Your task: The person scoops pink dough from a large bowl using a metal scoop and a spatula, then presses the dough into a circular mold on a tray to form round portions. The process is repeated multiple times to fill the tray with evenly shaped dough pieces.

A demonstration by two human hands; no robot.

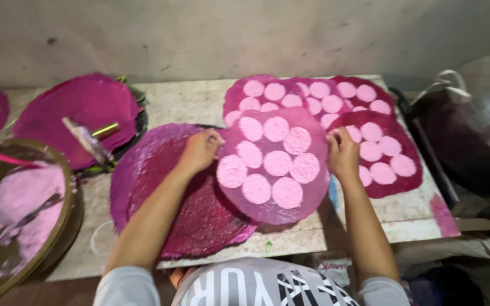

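A round magenta sheet (313, 195) dotted with several pale pink discs lies tilted in front of me, lifted at its edges. My left hand (201, 150) pinches its left rim and my right hand (342, 154) pinches its right rim. Under its left side lies a bare dark magenta round sheet (182, 209) on the worn table (188, 102). Behind and to the right, more magenta sheets with pink discs (307, 96) overlap one another, the nearest (387, 156) just right of my right hand.
A large metal bowl (7, 272) with pink paste and a spoon stands at the left. Beyond it a stack of plain magenta sheets (80, 107) carries a brush (89, 141). A dark pan and a bag (466, 136) sit at the right. A wall is behind.
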